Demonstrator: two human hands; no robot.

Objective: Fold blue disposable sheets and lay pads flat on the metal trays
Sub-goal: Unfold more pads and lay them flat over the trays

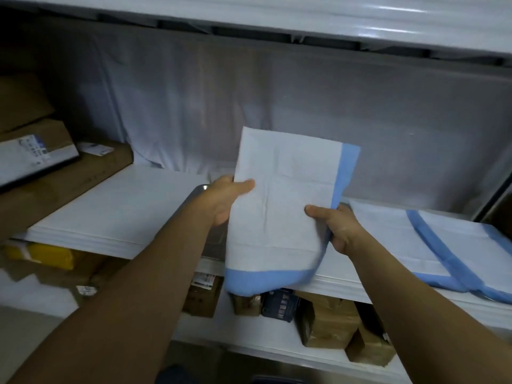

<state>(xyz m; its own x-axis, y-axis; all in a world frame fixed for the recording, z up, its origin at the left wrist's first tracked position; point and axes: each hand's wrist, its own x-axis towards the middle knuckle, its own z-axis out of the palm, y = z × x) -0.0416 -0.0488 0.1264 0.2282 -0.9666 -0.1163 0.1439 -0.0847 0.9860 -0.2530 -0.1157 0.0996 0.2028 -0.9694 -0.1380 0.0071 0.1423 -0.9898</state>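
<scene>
1. A folded pad (279,200), pale with a blue border along its right and lower edges, is held tilted in the air; only the two hands touch it.
2. The left hand (225,199) grips the folded pad's left edge; its thumb is curled over the front face and its fingers are hidden behind.
3. The right hand (336,227) pinches the folded pad's lower right part; its thumb lies on the front and its fingers curl round the blue border behind.
4. Right of the folded pad, a second pad (448,245) with blue borders lies flat on a white layered surface (346,288); whether a tray sits under it cannot be told.
5. Left of the folded pad lies a stack of white sheets (110,214); a shiny metal rim (201,187) shows just beside the left hand.
6. Farther left of the folded pad stand cardboard boxes (55,162); a yellow packet (44,254) lies lower left.
7. Below the folded pad sit brown parcels (329,322) and a dark blue box (279,303); behind it hangs pale sheeting (194,106).
</scene>
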